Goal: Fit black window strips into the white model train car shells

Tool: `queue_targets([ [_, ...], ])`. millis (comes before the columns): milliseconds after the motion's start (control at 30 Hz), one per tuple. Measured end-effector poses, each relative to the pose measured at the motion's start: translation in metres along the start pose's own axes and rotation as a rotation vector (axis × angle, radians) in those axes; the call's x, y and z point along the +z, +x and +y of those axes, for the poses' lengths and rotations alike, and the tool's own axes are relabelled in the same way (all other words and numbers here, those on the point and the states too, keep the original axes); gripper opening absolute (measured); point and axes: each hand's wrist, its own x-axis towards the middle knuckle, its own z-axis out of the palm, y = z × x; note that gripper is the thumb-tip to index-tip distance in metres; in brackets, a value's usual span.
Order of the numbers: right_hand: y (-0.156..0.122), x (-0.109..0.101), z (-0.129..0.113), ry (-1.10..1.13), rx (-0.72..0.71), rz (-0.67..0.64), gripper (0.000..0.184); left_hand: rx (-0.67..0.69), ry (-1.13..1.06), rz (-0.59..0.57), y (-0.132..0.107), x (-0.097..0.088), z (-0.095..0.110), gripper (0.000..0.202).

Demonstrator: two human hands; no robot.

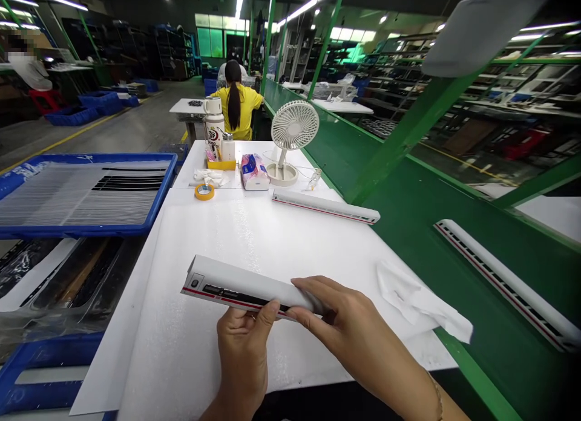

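I hold a long white model train body point(236, 283) with a red stripe and dark windows just above the white foam sheet point(254, 239). My left hand point(242, 348) grips it from below, thumb pressed against its side. My right hand point(345, 324) is wrapped over its right end from above. A white cloth point(417, 300) lies crumpled just right of my right hand. A second train body point(324, 205) rests farther back on the sheet.
A third train body point(503, 282) lies on the green conveyor point(408, 215) at right. At the table's back stand a white fan point(290, 137), tissue pack point(254, 172), yellow tape roll point(204, 192) and bottles. A blue tray point(86, 191) sits left. A person in yellow sits ahead.
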Motion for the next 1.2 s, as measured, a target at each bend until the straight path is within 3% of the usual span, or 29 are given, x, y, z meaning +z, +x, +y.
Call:
queue_targets([
  [200,-0.004,0.002,0.0,0.001,0.025,0.03,0.026,-0.011,0.02,0.017,0.0,0.001,0.002,0.02],
  [400,-0.004,0.011,0.008,-0.086,-0.056,0.087,0.025,-0.059,0.013,-0.009,0.001,0.003,0.005,0.021],
  [567,-0.006,0.015,0.016,-0.124,-0.075,0.126,0.027,-0.118,-0.017,-0.098,-0.001,0.007,0.001,0.018],
  [900,-0.001,0.002,0.016,-0.103,-0.017,-0.035,0.03,-0.073,0.019,-0.03,0.003,0.009,-0.009,0.012],
  [1200,0.0,0.007,0.023,-0.045,0.028,-0.03,0.026,-0.095,0.056,-0.022,0.005,0.003,-0.01,0.014],
])
